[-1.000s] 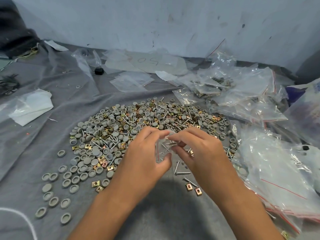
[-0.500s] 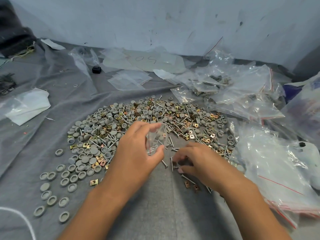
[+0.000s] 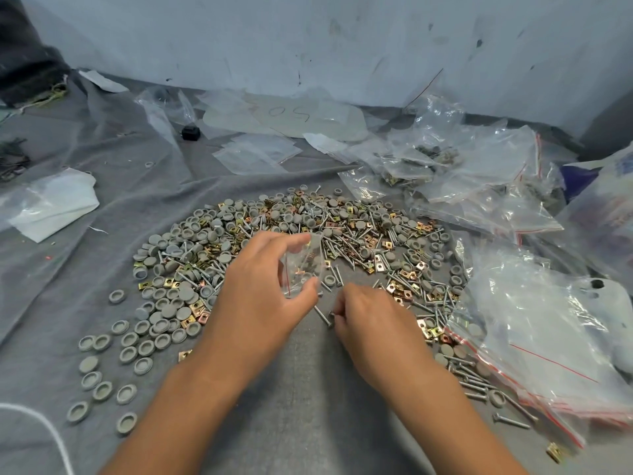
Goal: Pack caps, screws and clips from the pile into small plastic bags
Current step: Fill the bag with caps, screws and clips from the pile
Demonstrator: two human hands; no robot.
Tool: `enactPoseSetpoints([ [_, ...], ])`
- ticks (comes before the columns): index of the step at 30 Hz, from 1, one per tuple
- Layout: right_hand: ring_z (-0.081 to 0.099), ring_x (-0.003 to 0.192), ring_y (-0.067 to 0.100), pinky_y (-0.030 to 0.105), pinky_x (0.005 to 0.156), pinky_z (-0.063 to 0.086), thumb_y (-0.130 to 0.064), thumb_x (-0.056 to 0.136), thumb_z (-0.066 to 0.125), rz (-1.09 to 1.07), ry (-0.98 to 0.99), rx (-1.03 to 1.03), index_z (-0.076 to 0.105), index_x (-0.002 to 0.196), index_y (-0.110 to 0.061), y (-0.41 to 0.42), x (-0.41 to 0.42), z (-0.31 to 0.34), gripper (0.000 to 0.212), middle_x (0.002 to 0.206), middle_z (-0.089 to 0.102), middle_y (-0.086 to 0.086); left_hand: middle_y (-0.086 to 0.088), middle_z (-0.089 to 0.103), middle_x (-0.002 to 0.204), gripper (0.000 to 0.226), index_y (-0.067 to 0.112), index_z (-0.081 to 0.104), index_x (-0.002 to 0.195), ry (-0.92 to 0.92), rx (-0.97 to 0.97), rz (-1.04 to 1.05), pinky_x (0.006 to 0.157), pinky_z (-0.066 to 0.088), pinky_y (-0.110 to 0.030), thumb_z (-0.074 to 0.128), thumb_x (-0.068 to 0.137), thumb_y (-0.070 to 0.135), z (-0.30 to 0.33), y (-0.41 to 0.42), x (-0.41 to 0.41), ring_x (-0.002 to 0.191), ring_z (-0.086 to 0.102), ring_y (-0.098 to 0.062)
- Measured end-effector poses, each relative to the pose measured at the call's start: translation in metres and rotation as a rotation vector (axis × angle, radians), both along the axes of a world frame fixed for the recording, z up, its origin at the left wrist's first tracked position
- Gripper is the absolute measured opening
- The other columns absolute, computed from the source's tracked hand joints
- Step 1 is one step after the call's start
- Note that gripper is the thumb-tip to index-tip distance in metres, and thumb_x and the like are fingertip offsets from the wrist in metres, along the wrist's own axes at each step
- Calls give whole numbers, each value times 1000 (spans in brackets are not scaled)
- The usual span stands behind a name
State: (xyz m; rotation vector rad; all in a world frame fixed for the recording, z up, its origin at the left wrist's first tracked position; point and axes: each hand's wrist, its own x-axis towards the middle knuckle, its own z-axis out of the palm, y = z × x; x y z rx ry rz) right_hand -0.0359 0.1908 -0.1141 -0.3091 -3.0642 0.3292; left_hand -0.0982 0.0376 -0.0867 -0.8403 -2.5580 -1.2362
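While the left hand [image 3: 263, 289] pinches a small clear plastic bag [image 3: 303, 265] between thumb and curled fingers at the centre of the frame, the right hand [image 3: 370, 320] reaches down just beside it, its fingers curled over loose screws [image 3: 323, 315] on the grey cloth [image 3: 301, 406]; whether they have closed on one cannot be told. Behind both hands spreads the pile [image 3: 308, 241] of grey caps, brass-coloured clips and silver screws, with stray caps [image 3: 126, 354] trailing toward the lower left of the frame. Filled and empty zip bags [image 3: 534, 323] with red seal lines heap along the right edge, more flat bags [image 3: 257, 152] lie at upper centre, and a scuffed white wall [image 3: 308, 39] closes the background.
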Motion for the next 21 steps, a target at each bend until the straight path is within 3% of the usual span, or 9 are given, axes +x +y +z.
enactPoseSetpoints([
  [4,62,92,23,35,69,48,-27,95,56,-26,1,-71,49,110,-24,1,0,0,17,99,65,-3,16,57,110,50,25,63,131,-3,4,1,79,39,-5,79,83,24,0,-2,-1,85,53,2],
  [6,62,85,9,30,74,53,-28,96,58,-54,50,-277,53,114,-27,8,-2,6,18,94,64,-10,18,56,111,51,27,62,132,-7,-2,1,80,39,-4,78,84,26,1,-3,-2,88,53,1],
  [9,60,71,-3,11,63,45,-22,97,61,-60,236,-648,64,109,-30,20,-6,22,14,82,66,-16,19,55,111,52,27,62,133,-9,-14,-9,79,39,-5,78,83,29,0,-3,-2,86,53,0],
  [13,57,70,1,16,62,45,-15,98,64,90,445,-961,66,102,-26,19,-4,42,12,83,66,-15,20,53,111,52,28,61,132,-9,-55,-57,79,37,-6,76,82,30,-3,-1,-2,87,49,12],
  [16,56,68,5,22,59,45,-15,97,66,199,448,-917,65,99,-26,9,-4,44,11,82,65,-15,21,50,110,50,29,60,131,-1,-80,-85,78,38,-10,75,83,32,-5,3,0,89,47,15],
  [21,57,70,-2,8,62,40,-11,90,74,234,443,-608,68,94,-21,4,-7,39,11,77,62,-18,23,49,109,49,31,61,129,2,-73,-90,78,40,-7,76,83,29,-7,5,0,92,48,14],
])
